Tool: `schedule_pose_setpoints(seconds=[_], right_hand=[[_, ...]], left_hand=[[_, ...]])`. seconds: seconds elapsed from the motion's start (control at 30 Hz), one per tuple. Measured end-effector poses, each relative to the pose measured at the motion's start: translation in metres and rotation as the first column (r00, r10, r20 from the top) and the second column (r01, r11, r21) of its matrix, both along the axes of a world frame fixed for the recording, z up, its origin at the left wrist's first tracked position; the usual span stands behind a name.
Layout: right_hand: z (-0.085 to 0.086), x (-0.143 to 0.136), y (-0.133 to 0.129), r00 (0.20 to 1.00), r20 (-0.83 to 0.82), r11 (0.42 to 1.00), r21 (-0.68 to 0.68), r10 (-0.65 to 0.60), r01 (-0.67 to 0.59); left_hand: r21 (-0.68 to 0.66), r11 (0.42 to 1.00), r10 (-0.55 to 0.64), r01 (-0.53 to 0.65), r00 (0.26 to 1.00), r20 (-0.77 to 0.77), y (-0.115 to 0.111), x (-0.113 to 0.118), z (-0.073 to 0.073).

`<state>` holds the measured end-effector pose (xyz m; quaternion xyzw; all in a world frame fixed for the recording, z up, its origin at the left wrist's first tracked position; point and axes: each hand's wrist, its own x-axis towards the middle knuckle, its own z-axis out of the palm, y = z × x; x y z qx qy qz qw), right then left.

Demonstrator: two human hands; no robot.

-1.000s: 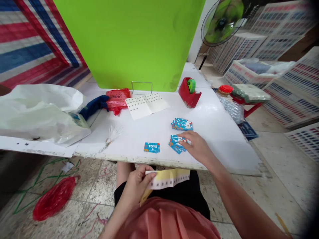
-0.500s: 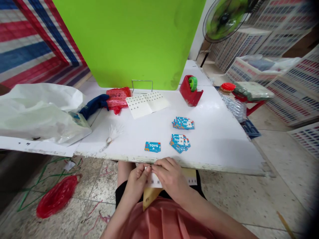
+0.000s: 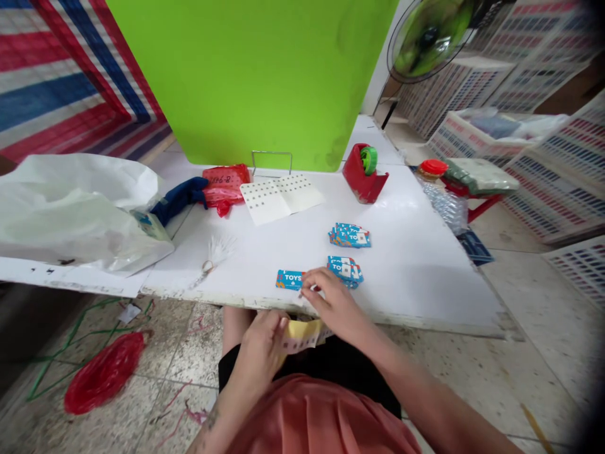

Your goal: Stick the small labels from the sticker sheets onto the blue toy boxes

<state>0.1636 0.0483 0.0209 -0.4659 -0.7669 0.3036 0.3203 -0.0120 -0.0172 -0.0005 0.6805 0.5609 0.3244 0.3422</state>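
My left hand [image 3: 265,340] is closed on a strip of stickers [image 3: 302,340], white with small dark printed squares and a yellow backing, held over my lap below the table edge. My right hand [image 3: 333,301] is raised over the table's front edge, thumb and index finger pinched on a tiny pale piece that looks like a sticker. Its fingertips are at the right end of a blue card [image 3: 289,279] printed TOYS and hide that end. Just beyond the hand lies a loose pile of similar cards [image 3: 344,268], partly covered by it. Behind that lies another card pile [image 3: 350,235] with white labels showing.
Further back on the white table are sticker sheets [image 3: 283,198], a red tape dispenser [image 3: 363,176], a red plastic packet [image 3: 227,184] and a blue glove [image 3: 182,197]. A white bag [image 3: 75,214] lies left, beside white plastic ties [image 3: 215,255]. A green board [image 3: 255,82] stands behind.
My right hand has left the sticker strip and moved up and forward to the TOYS card. My left hand still holds the strip, which now bends with more yellow backing showing.
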Motion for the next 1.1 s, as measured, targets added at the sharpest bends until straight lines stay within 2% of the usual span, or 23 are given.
schedule_pose_setpoints(seconds=[0.07, 0.13, 0.23, 0.5, 0.87, 1.1], right_hand=[[-0.001, 0.005, 0.023, 0.996, 0.088, 0.999, -0.041, 0.005, -0.001], [-0.004, 0.006, 0.042, 0.983, 0.181, 0.997, -0.074, 0.036, -0.023], [-0.006, 0.003, 0.058, 0.946, 0.301, 0.989, -0.119, 0.117, -0.084], [-0.001, -0.001, 0.065, 0.886, 0.426, 0.98, -0.155, 0.183, -0.127], [-0.005, -0.001, 0.07, 0.886, 0.419, 0.979, -0.138, 0.197, -0.152], [-0.011, -0.001, 0.068, 0.901, 0.402, 0.987, -0.084, 0.163, -0.14]], left_hand=[[0.156, 0.981, -0.088, 0.117, 0.979, -0.183, 0.002, 0.002, 0.002], [0.258, 0.944, -0.123, 0.203, 0.947, -0.296, 0.005, 0.005, -0.001], [0.315, 0.909, -0.125, 0.273, 0.9, -0.419, 0.011, 0.008, -0.008], [0.281, 0.91, -0.119, 0.304, 0.842, -0.527, 0.018, 0.01, -0.01], [0.279, 0.903, -0.12, 0.327, 0.815, -0.566, 0.021, 0.012, -0.007], [0.202, 0.915, -0.162, 0.348, 0.779, -0.605, 0.029, 0.014, 0.002]])
